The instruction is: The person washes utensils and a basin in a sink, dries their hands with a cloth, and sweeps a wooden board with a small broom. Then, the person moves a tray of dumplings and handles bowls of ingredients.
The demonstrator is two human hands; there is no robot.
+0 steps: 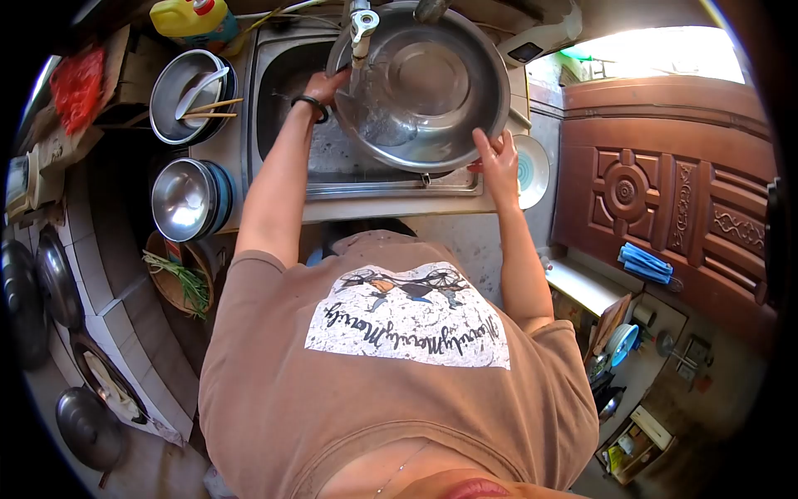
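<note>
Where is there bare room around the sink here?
Sink floor shows bare between the left forearm and the metal basin, perhaps enough to pass a hand. A narrow, bare counter strip borders the sink's front rim. Crowded: left of the sink, with stacked bowls; right, with a plate.

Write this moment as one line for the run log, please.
left hand: holding metal basin by rim | right hand: holding its rim | basin: over sink, under tap, water inside
</note>
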